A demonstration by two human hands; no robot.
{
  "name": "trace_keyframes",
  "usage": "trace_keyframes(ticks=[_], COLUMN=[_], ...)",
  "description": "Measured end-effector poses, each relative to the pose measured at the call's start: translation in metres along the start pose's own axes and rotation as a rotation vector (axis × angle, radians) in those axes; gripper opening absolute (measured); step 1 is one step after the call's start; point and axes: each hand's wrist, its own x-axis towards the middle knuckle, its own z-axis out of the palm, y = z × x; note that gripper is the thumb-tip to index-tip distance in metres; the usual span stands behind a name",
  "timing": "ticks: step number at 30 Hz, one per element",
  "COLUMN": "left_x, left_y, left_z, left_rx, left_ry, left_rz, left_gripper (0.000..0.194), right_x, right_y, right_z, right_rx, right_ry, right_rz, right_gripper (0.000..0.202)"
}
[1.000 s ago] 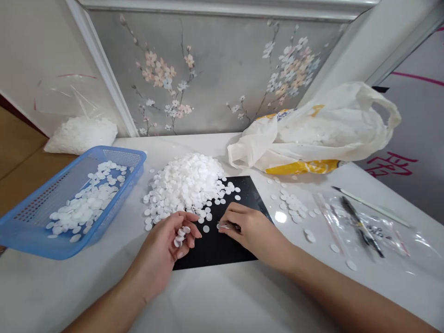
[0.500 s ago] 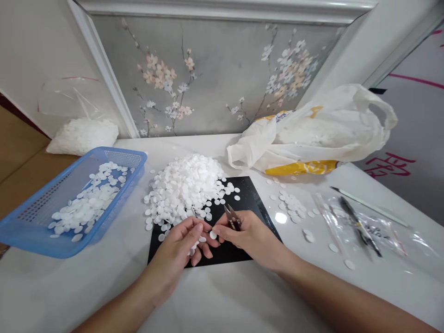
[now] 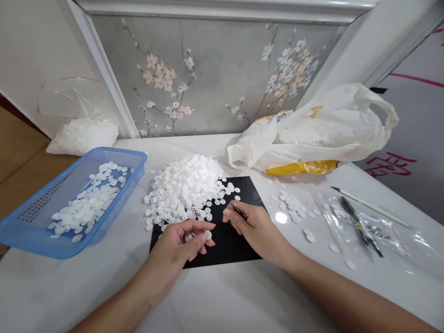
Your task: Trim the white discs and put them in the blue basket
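My left hand (image 3: 180, 246) is closed around several small white plastic discs, low over the black mat (image 3: 224, 254). One white disc (image 3: 208, 235) shows at the tip of its thumb. My right hand (image 3: 257, 229) is curled shut around a pair of thread snips (image 3: 238, 210), over the mat's right part. The snips are mostly hidden in the fingers, and I cannot tell whether the fingertips also hold a disc. Behind both hands rises a large heap of white discs (image 3: 190, 185), spreading over the mat's back left part.
A blue basket (image 3: 137, 159) with white discs inside stands left. Behind it sits a clear bag (image 3: 85, 134) full of white pieces. A white plastic carrier bag (image 3: 308, 148) lies back right. Loose discs (image 3: 293, 203), a pen (image 3: 360, 226), a pale stick (image 3: 371, 206) and clear bags lie right.
My hands have drawn apart. The right hand has moved right and slightly up, its snips turned so the blades show less. My left hand keeps its discs, shifted slightly left.
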Motion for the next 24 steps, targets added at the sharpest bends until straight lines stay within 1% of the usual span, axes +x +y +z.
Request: trace_keyframes(ticks=[1, 3, 5, 8, 9, 11, 13, 16, 18, 21, 24], left_x=[0.0, 0.0, 0.0, -0.002, -0.002, -0.002, -0.001, 0.0, 0.0, -0.001, 0.0], left_y=[0.002, 0.006, 0.011, 0.015, 0.015, 0.013, 0.01, 0.01, 0.013, 0.016, 0.015], left_z=[-0.002, -0.009, -0.016, -0.024, -0.025, -0.025, -0.025, -0.026, -0.029, -0.034, -0.038], left_rx=[-0.059, -0.178, -0.252, -0.298, -0.301, -0.292, -0.279, -0.209, -0.133, -0.054, 0.075], left_ry=[0.007, 0.032, 0.081, 0.137, 0.133, 0.086, 0.05, 0.062, 0.077, 0.073, 0.061], left_rz=[-0.005, 0.023, 0.071, 0.083, 0.071, 0.045, 0.051, 0.086, 0.085, 0.06, 0.076], left_gripper=[0.028, 0.023, 0.026, 0.029, 0.027, 0.027, 0.034, 0.047, 0.048, 0.04, 0.028], right_x=[0.0, 0.001, 0.0, 0.001, 0.001, 0.002, 0.004, 0.004, 0.004, 0.005, 0.009], right_y=[0.001, 0.001, 0.002, 0.003, 0.004, 0.006, 0.006, 0.006, 0.004, -0.001, -0.007], right_z=[0.0, 0.003, 0.009, 0.02, 0.022, 0.026, 0.026, 0.024, 0.022, 0.021, 0.023], right_rx=[-0.071, -0.151, -0.177, -0.288, -0.345, -0.438, -0.464, -0.414, -0.328, -0.218, -0.239], right_ry=[0.016, 0.016, -0.023, -0.099, -0.112, -0.125, -0.115, -0.085, -0.117, -0.152, -0.158], right_rz=[-0.037, -0.117, -0.189, -0.261, -0.288, -0.342, -0.373, -0.354, -0.319, -0.221, -0.095], right_gripper=[0.027, 0.018, 0.007, 0.004, 0.007, 0.012, 0.015, 0.013, 0.012, 0.011, 0.011])
